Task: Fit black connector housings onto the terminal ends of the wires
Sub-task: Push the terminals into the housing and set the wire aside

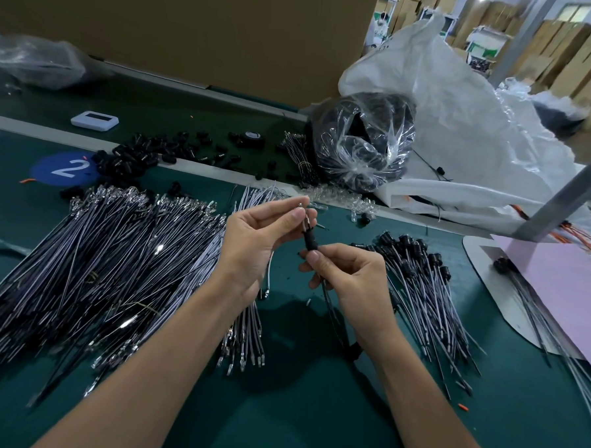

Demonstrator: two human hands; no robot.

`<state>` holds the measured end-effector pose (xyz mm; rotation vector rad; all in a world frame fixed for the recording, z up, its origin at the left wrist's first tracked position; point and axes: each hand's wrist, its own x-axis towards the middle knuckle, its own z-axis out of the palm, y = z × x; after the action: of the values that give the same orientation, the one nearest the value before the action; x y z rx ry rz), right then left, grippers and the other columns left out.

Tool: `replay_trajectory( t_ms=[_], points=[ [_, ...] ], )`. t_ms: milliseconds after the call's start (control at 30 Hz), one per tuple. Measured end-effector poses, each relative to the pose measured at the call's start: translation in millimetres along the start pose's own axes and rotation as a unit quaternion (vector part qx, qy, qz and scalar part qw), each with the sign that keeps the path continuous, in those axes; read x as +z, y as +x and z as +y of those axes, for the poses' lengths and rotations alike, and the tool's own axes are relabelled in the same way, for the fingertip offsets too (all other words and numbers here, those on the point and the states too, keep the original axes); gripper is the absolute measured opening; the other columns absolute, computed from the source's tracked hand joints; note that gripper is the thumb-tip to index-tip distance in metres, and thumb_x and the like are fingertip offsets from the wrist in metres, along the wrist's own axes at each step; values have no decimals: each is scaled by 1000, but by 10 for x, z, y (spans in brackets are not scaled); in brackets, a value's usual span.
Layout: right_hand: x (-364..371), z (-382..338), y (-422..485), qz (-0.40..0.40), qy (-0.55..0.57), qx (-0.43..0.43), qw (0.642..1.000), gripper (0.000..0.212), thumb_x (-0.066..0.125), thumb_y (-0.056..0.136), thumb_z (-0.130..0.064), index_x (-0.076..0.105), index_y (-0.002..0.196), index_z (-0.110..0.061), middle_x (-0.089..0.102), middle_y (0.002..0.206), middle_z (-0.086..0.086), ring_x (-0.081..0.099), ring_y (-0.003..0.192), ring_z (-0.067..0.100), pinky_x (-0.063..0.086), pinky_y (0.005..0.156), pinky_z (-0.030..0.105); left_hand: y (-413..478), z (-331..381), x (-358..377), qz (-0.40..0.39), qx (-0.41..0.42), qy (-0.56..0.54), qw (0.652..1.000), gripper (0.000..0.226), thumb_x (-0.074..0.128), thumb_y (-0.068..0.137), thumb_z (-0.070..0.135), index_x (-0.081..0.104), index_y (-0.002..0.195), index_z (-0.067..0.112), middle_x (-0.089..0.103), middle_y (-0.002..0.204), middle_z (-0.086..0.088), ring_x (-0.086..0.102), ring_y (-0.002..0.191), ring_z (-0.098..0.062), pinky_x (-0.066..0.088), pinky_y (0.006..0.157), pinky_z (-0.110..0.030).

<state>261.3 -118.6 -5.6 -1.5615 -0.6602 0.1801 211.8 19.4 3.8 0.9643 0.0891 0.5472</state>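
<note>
A green mat (pixel 294 412) covers the bench, with a brown cardboard wall (pixel 195 23) behind it and stacked boxes (pixel 569 60) far back on the right. Above the mat, the left hand (pixel 259 242) pinches thin wire ends (pixel 305 212) between thumb and forefinger. Just below, the right hand (pixel 349 278) grips the black housing (pixel 310 241) at its lower end, and a dark wire trails down from that grip. A big pile of bare wires (pixel 97 264) lies to the left, and wires already fitted with housings (pixel 418 274) lie to the right. Loose housings (pixel 143 154), a clear bag (pixel 363 141) and a white sack (pixel 463 130) sit beyond the hands.
</note>
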Motion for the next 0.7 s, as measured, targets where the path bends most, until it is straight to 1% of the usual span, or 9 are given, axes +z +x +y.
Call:
replay_trajectory(
  t_ms=[67,167,300,467,600,700],
  points=[
    [-3,1,1,8,3,-7,1000,6,70,86,-1,75,84,-1,74,70,8,60,51,8,44,52,12,2,6,-3,-4,-2,1,1000,14,70,70,12,79,82,14,76,88,-10,73,83,-19,58,75,-25],
    [-7,6,4,21,9,-13,1000,8,69,86,-3,76,86,-7,74,72,7,63,53,12,46,55,13,3,26,-16,-8,-18,-17,1000,13,71,71,12,78,81,12,76,92,-10,73,83,-19,58,71,-25],
    [-13,8,1,27,17,-12,999,11,69,87,-2,77,87,-10,75,73,7,65,55,15,47,58,16,-3,40,-13,-3,-35,-27,999,11,72,69,10,78,78,10,76,87,-10,74,78,-19,57,67,-23],
    [-18,-4,0,20,9,-14,1000,10,70,86,-1,76,89,-8,75,73,7,65,56,14,49,58,17,0,35,-14,-1,-34,-15,999,12,73,67,8,77,79,7,76,85,-12,74,78,-21,58,67,-24],
    [-28,-1,12,27,-7,-13,1000,9,71,85,0,76,89,-7,75,74,7,65,55,13,50,58,18,6,17,-17,-12,-33,-10,999,13,75,65,11,78,77,9,76,86,-13,74,79,-23,58,69,-25],
    [-25,8,9,24,-30,-14,999,12,71,84,0,76,88,-11,75,74,5,64,55,13,51,59,20,5,3,-23,-18,-40,5,999,13,76,63,14,79,75,12,76,85,-13,74,79,-24,58,69,-25]
  ],
)
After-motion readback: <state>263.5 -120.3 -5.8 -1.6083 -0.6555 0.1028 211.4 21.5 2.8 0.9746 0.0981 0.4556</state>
